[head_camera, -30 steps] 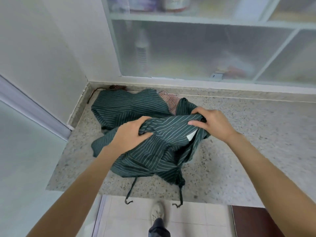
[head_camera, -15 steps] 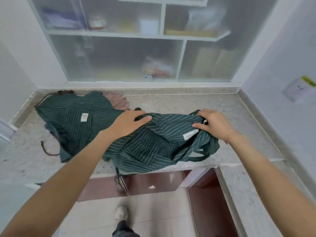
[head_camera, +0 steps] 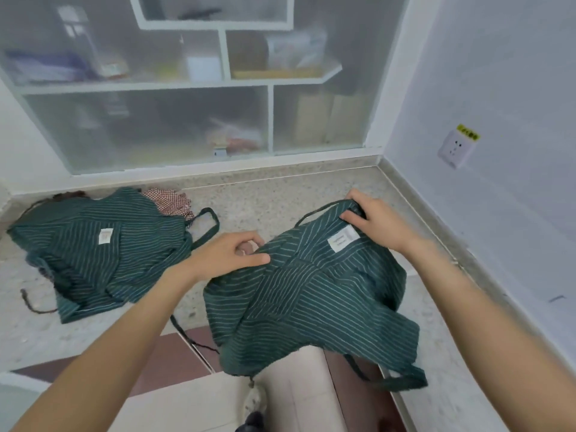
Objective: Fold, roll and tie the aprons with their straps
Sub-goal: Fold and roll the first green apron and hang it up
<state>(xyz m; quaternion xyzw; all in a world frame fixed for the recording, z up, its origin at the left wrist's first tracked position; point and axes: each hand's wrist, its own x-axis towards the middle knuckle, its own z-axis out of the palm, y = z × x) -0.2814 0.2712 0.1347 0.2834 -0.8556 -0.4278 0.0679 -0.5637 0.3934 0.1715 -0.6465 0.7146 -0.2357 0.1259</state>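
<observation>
A dark green striped apron (head_camera: 311, 294) with a white label lies spread over the inner corner of the speckled stone counter (head_camera: 280, 198), its lower part and straps hanging over the edge. My left hand (head_camera: 230, 252) pinches the apron's upper left edge. My right hand (head_camera: 377, 218) grips its top right corner by the neck strap. A second green striped apron (head_camera: 93, 254) lies crumpled on the counter to the left, its strap loop (head_camera: 207, 226) pointing right.
A red checked cloth (head_camera: 170, 201) peeks out behind the left apron. A frosted glass cabinet (head_camera: 187, 120) stands behind the counter. The right wall carries a socket (head_camera: 456, 148). Below the counter edge are tiled floor and my shoe (head_camera: 255, 400).
Both hands have carried the held apron rightward, away from the second apron, into the counter's corner. My view turned right with it, and the apron now lies wider.
</observation>
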